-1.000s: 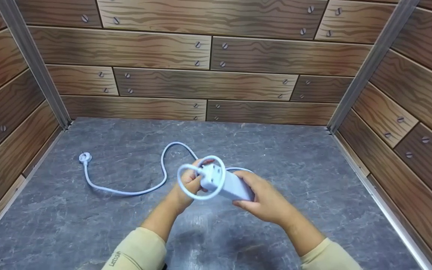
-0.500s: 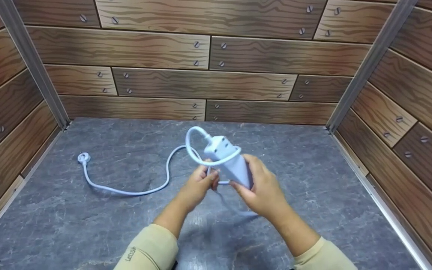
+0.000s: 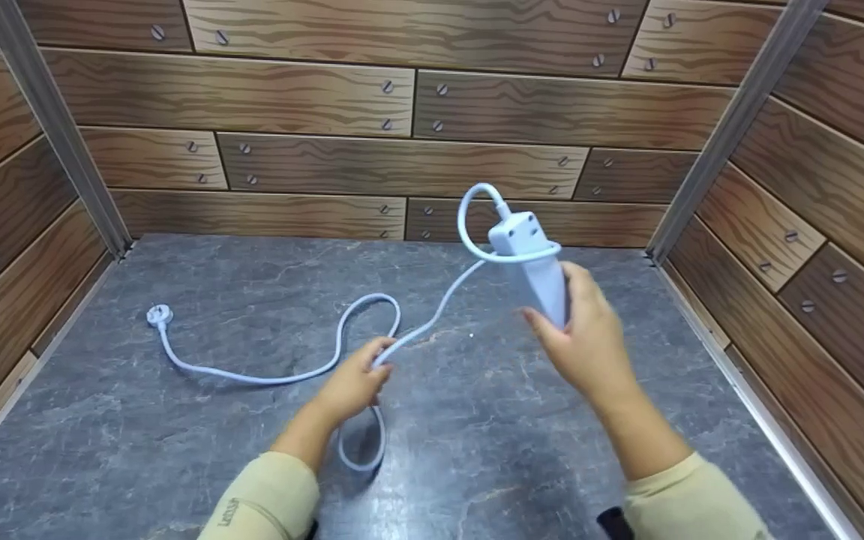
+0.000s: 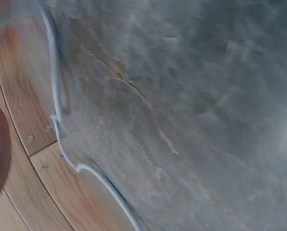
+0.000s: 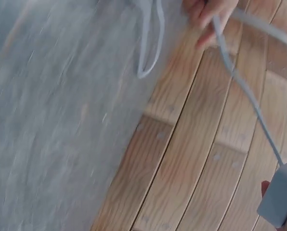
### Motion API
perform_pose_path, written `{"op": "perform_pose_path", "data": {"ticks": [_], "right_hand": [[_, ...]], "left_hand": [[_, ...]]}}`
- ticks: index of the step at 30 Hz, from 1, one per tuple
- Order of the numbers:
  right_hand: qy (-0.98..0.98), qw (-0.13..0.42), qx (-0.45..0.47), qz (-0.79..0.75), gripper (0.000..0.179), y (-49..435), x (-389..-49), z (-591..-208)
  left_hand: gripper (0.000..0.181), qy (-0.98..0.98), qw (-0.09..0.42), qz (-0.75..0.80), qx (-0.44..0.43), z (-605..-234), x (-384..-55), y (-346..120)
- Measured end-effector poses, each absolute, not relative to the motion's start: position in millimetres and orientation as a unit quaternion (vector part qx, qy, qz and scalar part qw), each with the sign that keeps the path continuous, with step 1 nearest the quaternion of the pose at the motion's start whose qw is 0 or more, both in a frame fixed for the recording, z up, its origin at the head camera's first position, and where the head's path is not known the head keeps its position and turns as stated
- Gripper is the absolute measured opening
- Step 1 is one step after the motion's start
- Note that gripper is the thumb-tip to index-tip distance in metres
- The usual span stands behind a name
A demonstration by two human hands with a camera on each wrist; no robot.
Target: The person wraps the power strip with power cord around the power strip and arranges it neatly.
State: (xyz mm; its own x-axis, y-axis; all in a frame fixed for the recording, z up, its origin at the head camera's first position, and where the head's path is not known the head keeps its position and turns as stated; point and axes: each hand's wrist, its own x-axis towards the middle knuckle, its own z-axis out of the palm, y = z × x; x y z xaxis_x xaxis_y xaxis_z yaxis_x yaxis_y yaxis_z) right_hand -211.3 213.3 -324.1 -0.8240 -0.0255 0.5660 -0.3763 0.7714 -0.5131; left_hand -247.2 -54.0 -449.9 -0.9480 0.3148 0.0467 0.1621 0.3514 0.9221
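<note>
In the head view my right hand point(image 3: 591, 341) grips a white power strip point(image 3: 543, 289) by its lower end, holding it up at a tilt above the tabletop. The socket end points up and away. From that end the white cord point(image 3: 439, 311) arches out, makes one loop round the strip and runs down to my left hand point(image 3: 351, 384). Thumb and fingers of that hand pinch the cord, which is drawn fairly straight between both hands. Below the left hand a slack loop hangs, and the rest snakes left to a round plug point(image 3: 159, 315). The right wrist view shows the strip's end point(image 5: 280, 197).
A grey marbled tabletop point(image 3: 237, 450) lies under everything. Wood-patterned walls point(image 3: 312, 165) enclose it at the back, left and right, with metal posts point(image 3: 717, 142) in the corners. The cord's far stretch point(image 4: 105, 180) curves over the surface in the left wrist view.
The hands have moved apart. The right hand has carried the strip up and right; the left has drawn the cord leftward and down, so it stretches between them. The plug has stayed put.
</note>
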Motion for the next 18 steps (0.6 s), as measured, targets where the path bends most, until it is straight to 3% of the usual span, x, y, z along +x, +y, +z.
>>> {"op": "perform_pose_path", "data": {"ticks": [9, 18], "right_hand": [[-0.921, 0.264, 0.02, 0.285, 0.055, 254.4, -225.4, -340.6], [-0.927, 0.227, -0.048, 0.296, 0.055, 276.0, -232.4, -352.3]], "left_hand": [[0.011, 0.823, 0.095, 0.558, 0.045, -437.0, -245.0, -80.3], [0.016, 0.864, 0.045, 0.484, 0.135, -421.8, -236.2, -97.1]]}}
